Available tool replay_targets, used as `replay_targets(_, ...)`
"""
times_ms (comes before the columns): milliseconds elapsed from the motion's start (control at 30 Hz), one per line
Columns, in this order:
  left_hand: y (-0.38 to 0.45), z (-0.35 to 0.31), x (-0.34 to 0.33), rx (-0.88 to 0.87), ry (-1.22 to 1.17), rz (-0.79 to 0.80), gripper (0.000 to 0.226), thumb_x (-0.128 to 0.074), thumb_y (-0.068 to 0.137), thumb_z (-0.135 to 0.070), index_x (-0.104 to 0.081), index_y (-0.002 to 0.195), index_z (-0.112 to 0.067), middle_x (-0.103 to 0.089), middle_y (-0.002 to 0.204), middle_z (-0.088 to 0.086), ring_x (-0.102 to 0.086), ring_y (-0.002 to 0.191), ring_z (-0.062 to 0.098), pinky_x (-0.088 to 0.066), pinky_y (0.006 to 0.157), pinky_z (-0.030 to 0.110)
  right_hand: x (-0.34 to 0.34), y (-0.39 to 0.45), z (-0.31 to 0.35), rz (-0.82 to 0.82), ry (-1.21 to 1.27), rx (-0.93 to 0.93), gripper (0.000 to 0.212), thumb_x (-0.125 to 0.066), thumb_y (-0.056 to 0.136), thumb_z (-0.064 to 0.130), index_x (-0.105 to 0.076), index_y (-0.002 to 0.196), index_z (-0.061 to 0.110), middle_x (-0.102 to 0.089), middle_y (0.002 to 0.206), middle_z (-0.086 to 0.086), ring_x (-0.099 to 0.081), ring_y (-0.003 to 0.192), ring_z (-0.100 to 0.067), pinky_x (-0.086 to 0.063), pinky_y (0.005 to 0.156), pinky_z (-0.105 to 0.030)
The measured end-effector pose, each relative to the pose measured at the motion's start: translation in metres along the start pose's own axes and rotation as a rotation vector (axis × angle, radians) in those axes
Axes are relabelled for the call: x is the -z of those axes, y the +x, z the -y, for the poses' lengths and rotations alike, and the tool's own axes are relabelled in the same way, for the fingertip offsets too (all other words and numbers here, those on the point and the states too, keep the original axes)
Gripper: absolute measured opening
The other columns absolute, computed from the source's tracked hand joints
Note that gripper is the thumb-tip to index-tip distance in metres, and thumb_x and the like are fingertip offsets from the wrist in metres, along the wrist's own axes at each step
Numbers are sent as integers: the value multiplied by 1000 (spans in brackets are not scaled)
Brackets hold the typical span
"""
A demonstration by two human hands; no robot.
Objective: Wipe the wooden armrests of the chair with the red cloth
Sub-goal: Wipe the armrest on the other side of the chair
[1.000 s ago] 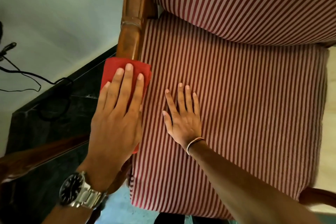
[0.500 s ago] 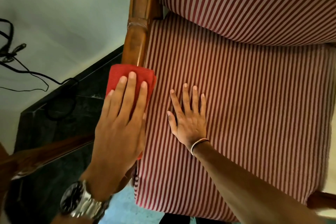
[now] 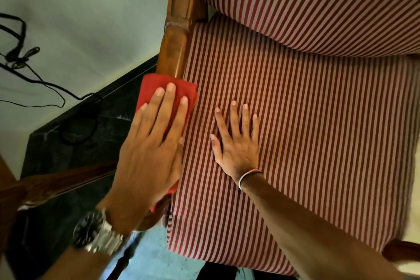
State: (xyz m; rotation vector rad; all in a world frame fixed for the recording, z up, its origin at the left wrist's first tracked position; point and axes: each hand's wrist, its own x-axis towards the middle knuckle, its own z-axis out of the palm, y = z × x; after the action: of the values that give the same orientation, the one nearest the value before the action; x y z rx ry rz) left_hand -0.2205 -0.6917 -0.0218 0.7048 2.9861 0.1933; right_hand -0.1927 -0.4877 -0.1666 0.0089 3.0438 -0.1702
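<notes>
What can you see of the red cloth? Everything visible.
The red cloth is plain, soft-looking fabric, seemingly folded, draped over the wooden armrest. The left hand presses flat on it, fingers spread, covering most of it. Its far edge and a small near corner show; its right edge meets the striped seat cushion.

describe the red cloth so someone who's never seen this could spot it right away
Find the armchair's striped maroon-and-cream seat cushion, then the polished brown wooden armrest along its left edge. The folded red cloth lies on that armrest, pressed flat under the left hand with the wristwatch. It is the only plain, solid red thing there.
</notes>
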Motion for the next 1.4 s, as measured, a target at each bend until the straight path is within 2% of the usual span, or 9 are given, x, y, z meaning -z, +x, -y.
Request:
replay_targets(200, 63, 7, 5, 23, 31, -28, 66, -36, 106, -31, -12, 164, -9, -8, 173, 19, -7, 161, 33, -12, 130, 51, -2, 0, -1, -33, 0, 12, 66, -25, 105, 57, -13, 165, 31, -9, 174, -14, -8, 161, -39, -13, 128, -63)
replay_targets(400, 7, -5, 4, 27, 30, 30, 68, -38, 105, -32, -12, 164, -9, -6, 173, 17, -5, 161, 31, -10, 130, 50, 5, 0, 0, 28, 32, 13, 66, -24, 105, 58, -12, 165, 32, -8, 175, -13, -5, 162, -38, -13, 128, -63)
replay_targets(533, -10, -10, 14, 95, -284, 32, 66, -33, 106, -39, -11, 164, -16, -1, 174, 5, -1, 162, 20, -8, 130, 45, 34, 1, 10, 107, 162, -52, 65, -25, 105, 60, -18, 164, 33, -7, 175, -10, -3, 162, -34, -7, 130, -60)
replay_targets(633, -17, -5, 21, 387, -529, -125, 62, -31, 106, -48, -20, 162, -25, -23, 168, 8, -32, 148, 16, -30, 116, 40, 68, 9, 31, 53, 719, -220, 67, -34, 103, 61, -32, 160, 26, -38, 166, -8, -35, 154, -24, -30, 125, -46)
replay_targets(767, -41, 4, 20, 581, -479, -127, 64, -32, 100, -64, -52, 135, -14, -66, 115, 11, -67, 98, 24, -56, 86, 42, 110, 28, 66, 171, 1490, -348, 63, -63, 98, 47, -45, 150, 17, -67, 131, -4, -68, 99, 2, -57, 74, -10)
replay_targets(933, -47, -13, 19, 661, -330, -107, 57, -32, 100, -67, -49, 94, -13, -62, 75, 8, -65, 64, 32, -59, 62, 50, 128, 47, 79, 198, 1694, -424, 37, -81, 88, 19, -70, 117, 0, -77, 115, -14, -77, 105, -25, -65, 91, -38)
replay_targets(1167, -22, -61, 27, 553, -376, -202, 41, -48, 102, -52, -53, 102, -11, -58, 70, 1, -60, 55, 21, -53, 53, 37, 143, 36, 23, 40, 1677, -472, 30, -81, 87, 12, -70, 109, -4, -76, 111, -25, -75, 104, -38, -62, 94, -54)
replay_targets(1300, 4, -131, 26, 487, -487, -231, 33, -51, 104, -45, -52, 92, -15, -55, 67, -3, -56, 54, 10, -43, 49, 23, 166, 23, -47, -148, 1681, -468, 24, -84, 82, 5, -68, 100, 1, -73, 97, -23, -70, 88, -30, -62, 91, -54)
replay_targets(1400, 17, -191, 25, 453, -584, -250, 30, -53, 104, -39, -51, 88, -14, -48, 62, -11, -50, 50, 2, -42, 49, 14, 190, 12, -108, -271, 1651, -436, 33, -86, 75, -4, -64, 99, 2, -69, 92, -14, -66, 81, -18, -61, 79, -34)
